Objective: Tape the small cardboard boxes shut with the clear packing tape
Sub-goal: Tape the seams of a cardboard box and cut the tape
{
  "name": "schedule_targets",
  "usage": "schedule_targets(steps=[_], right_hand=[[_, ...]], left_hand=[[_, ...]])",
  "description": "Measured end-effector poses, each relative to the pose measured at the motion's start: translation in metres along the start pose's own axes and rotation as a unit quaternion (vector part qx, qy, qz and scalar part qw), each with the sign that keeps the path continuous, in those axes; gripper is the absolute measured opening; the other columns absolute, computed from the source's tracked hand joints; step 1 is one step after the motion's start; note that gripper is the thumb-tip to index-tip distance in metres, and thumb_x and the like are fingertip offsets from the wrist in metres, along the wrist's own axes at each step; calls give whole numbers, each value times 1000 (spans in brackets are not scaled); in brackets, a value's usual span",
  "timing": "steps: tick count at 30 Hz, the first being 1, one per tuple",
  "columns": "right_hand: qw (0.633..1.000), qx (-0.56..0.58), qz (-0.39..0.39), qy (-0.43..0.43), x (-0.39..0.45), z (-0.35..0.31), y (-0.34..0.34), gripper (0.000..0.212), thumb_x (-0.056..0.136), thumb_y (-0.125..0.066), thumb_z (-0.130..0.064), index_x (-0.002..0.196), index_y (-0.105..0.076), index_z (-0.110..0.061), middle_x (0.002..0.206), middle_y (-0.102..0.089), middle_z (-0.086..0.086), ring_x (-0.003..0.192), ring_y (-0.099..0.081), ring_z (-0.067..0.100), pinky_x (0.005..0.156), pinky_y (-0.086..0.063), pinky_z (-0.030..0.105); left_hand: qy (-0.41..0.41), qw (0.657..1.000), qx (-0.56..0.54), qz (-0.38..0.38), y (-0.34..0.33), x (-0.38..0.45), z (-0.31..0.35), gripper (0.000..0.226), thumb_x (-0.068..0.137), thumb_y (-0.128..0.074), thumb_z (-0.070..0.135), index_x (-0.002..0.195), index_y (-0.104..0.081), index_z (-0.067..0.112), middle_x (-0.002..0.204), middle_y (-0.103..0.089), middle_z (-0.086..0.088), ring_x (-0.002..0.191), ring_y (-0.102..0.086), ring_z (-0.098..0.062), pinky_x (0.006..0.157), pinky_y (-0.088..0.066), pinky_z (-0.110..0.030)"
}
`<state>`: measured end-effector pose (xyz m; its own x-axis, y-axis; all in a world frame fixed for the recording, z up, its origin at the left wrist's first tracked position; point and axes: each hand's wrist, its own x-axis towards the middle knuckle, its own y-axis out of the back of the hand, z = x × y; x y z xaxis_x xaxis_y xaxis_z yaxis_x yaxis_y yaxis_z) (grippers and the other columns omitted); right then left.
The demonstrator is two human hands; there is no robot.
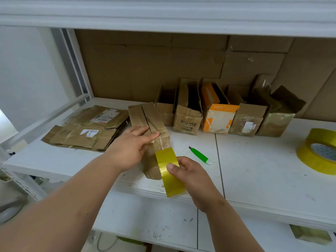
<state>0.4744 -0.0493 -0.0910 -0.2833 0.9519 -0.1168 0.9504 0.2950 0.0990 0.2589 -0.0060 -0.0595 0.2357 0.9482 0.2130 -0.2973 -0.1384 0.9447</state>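
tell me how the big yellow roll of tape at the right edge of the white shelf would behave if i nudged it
The big yellow roll of tape lies flat on its side on the white shelf, so a nudge would probably slide it, not roll it. It looks thickly wound, so likely fairly heavy and stiff. Stood on edge, it could roll.

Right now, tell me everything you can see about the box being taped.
The small cardboard box is brown, creased and worn, lying at the shelf's front edge, top flaps folded shut. The left hand presses flat on the flaps. A clear strip runs off its near end to the yellowish tape roll gripped by the right hand.
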Motion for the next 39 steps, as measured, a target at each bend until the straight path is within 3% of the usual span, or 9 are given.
schedule_targets(steps=[4, 10, 14, 18, 22, 26, 31, 35, 39], right_hand=[[999, 30, 21, -20, -2, 2, -1, 38, 88, -64, -45, 103, -69, -11, 103, -71, 14, 99, -65, 36, 83, -51, 39], [996, 68, 35, -51, -4, -3, -2, 47, 74, -65, -49, 100, -70, -10, 104, -72, 14, 105, -66, 37, 98, -49, 52], [997, 17, 49, -53, -5, -9, -6, 32, 92, -63, -41, 102, -69, -12, 104, -71, 14, 103, -66, 33, 90, -53, 42], [997, 6, 74, -24, -7, -9, -19, 28, 93, -63, -43, 97, -71, -17, 97, -73, 10, 98, -67, 33, 90, -53, 48], [993, 73, 93, -15, -10, -7, -21, 37, 85, -67, -46, 97, -72, -11, 101, -71, 19, 97, -67, 40, 95, -50, 54], [993, 79, 81, -18, -6, -5, -13, 30, 95, -61, -38, 102, -71, -10, 105, -71, 19, 105, -64, 40, 97, -49, 53], [1000, 24, 10, -6, -2, -7, 3, 40, 85, -64, -49, 107, -70, -17, 105, -74, 8, 105, -67, 29, 97, -51, 47], [994, -15, -107, -10, 2, -9, 27, 47, 80, -65, -54, 116, -66, -22, 110, -73, 0, 105, -68, 19, 96, -52, 37], [976, -27, -214, -25, 13, -8, 57, 38, 93, -63, -37, 129, -61, -27, 121, -70, -5, 114, -65, 14, 97, -50, 31]], left_hand=[[7, 1000, -10, -2, -2, -3, -4, 53, 102, -48, 20, 147, -34, 45, 161, -26, 3, 149, -15, -21, 119, -12, -33], [2, 1000, -5, -10, -3, -1, -9, 53, 102, -49, 26, 147, -31, 49, 161, -25, 6, 150, -13, -18, 121, -14, -35], [-2, 1000, -26, 13, -8, -3, -8, 53, 102, -49, 23, 148, -34, 44, 161, -25, 4, 150, -11, -18, 118, -7, -26], [22, 992, -119, 34, -12, -6, -7, 64, 98, -58, 18, 154, -30, 30, 162, -24, 1, 151, -11, -18, 118, -7, -25], [150, 940, -188, 243, -21, -27, 9, 47, 77, -82, 21, 115, -54, 14, 120, -48, -6, 119, -43, -24, 97, -31, -25], [218, 894, -316, 230, -33, -45, 38, 19, 86, -73, 27, 81, -54, 26, 73, -57, 1, 69, -55, -14, 63, -39, -25], [303, 808, -496, 99, -36, -43, 64, 31, 89, -58, 57, 93, -67, 28, 82, -67, 5, 78, -62, -13, 71, -48, -31], [325, 772, -545, 42, -37, -42, 79, 67, 60, -59, 79, 107, -68, 33, 95, -74, 5, 92, -69, -16, 79, -51, -33], [347, 722, -595, 69, -36, -39, 89, 51, 67, -69, 60, 108, -69, 30, 98, -76, -1, 96, -71, -23, 87, -55, -39]])
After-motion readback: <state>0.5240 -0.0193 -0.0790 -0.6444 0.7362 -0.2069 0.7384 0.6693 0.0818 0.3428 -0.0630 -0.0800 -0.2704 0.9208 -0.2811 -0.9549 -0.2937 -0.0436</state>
